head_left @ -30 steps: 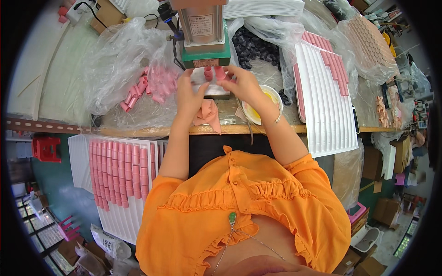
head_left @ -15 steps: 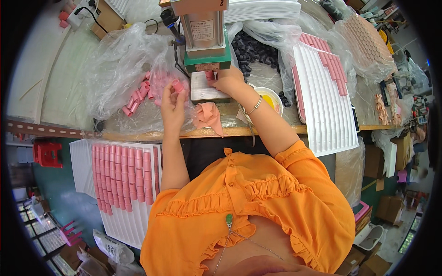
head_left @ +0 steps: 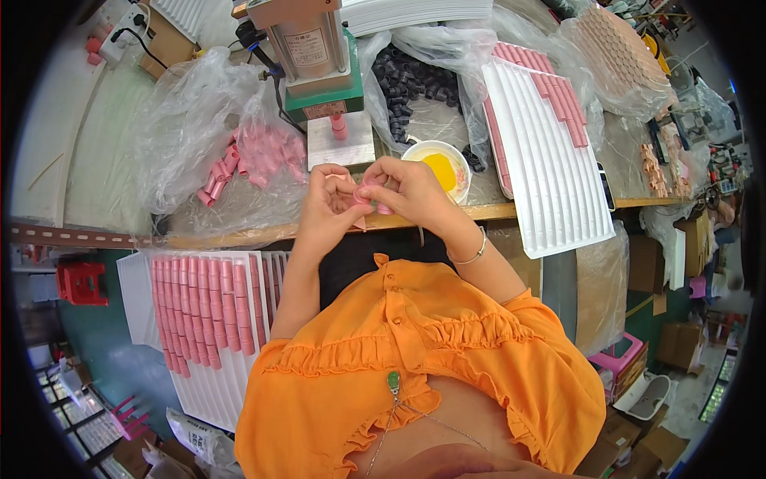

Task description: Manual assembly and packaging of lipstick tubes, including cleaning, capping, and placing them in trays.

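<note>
My left hand (head_left: 329,209) and my right hand (head_left: 411,195) meet just above the table's front edge. Both are closed, fingertips together around a short pink plastic tube (head_left: 366,194); my fingers cover much of it, so I cannot tell whether a second piece is there. Another pink tube stands upright on the metal block (head_left: 351,149) of a green-and-silver press (head_left: 315,80), just beyond my hands. Close to my right hand is a white bowl (head_left: 461,189) with something yellow inside. A peach cloth (head_left: 361,224) is mostly hidden behind my fingers.
Loose pink tubes (head_left: 216,182) lie by clear plastic sheeting at the left. Black fittings (head_left: 399,76) are heaped behind the bowl. White ridged trays with rows of pink tubes lie at the right (head_left: 550,184) and below the table at the left (head_left: 209,383).
My right hand has left the press and come down toward me. My left hand has moved right with its pink tube to meet it. A tube stands on the block, uncovered now.
</note>
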Demonstrator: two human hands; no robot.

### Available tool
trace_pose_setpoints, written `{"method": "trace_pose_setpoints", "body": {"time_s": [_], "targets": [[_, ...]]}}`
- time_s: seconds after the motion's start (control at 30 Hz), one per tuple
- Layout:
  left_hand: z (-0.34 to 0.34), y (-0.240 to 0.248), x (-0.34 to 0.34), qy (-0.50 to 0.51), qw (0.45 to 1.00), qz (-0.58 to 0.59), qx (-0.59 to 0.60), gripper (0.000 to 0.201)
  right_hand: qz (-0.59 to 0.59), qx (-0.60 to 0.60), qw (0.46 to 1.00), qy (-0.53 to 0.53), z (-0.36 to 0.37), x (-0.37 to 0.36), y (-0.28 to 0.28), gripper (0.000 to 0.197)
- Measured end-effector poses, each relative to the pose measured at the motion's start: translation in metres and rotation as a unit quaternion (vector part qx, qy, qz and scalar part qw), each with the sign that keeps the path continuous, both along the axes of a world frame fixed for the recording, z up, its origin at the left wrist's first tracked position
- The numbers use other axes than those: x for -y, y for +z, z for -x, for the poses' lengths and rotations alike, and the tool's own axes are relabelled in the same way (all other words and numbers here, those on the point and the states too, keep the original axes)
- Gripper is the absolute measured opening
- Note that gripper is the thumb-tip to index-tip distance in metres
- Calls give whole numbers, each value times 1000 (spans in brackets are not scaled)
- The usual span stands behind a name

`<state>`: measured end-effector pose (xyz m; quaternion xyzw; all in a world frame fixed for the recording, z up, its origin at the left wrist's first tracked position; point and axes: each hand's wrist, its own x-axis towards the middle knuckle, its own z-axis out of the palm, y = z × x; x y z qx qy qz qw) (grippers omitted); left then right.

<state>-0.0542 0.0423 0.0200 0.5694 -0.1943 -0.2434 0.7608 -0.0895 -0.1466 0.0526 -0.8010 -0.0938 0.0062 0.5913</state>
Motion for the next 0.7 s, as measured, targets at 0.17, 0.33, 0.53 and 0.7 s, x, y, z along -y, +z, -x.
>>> {"method": "trace_pose_setpoints", "body": {"time_s": [0.17,0.33,0.53,0.7], "targets": [[16,4,17,181,940,-218,190,54,57,33,995,-73,-5,-4,-14,18],[-23,-17,-30,408,769,-320,373,29,-40,-35,993,-101,-45,61,-11,20],[-84,-81,-128,490,652,-501,288,35,-448,-134,852,-237,-97,128,-18,17],[-97,-75,-118,390,693,-592,133,48,56,-64,971,-224,-138,152,-80,25]]}}
